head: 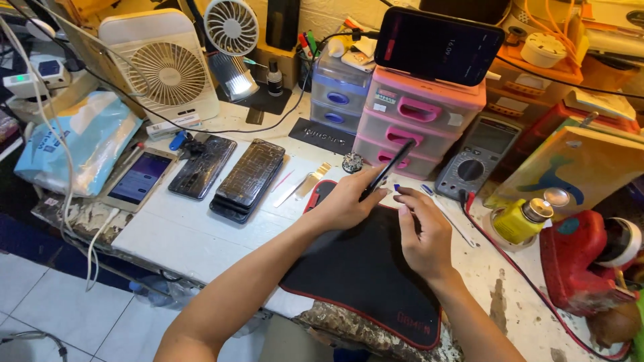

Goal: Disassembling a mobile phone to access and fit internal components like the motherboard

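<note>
Left hand pinches my dark phone edge-up; right hand, half-curled, holds nothing. Thin grip—I'd fear it slipping onto the mat.

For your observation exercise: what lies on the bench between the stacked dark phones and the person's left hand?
In the head view, a thin metal pry tool lies on the white bench between the stacked phones and the left hand.

The mat was black with a red edge. The drawers were pink, their neighbours blue-grey. The fan was white, the bottle yellow, the surface white and stained, the phone black.
</note>
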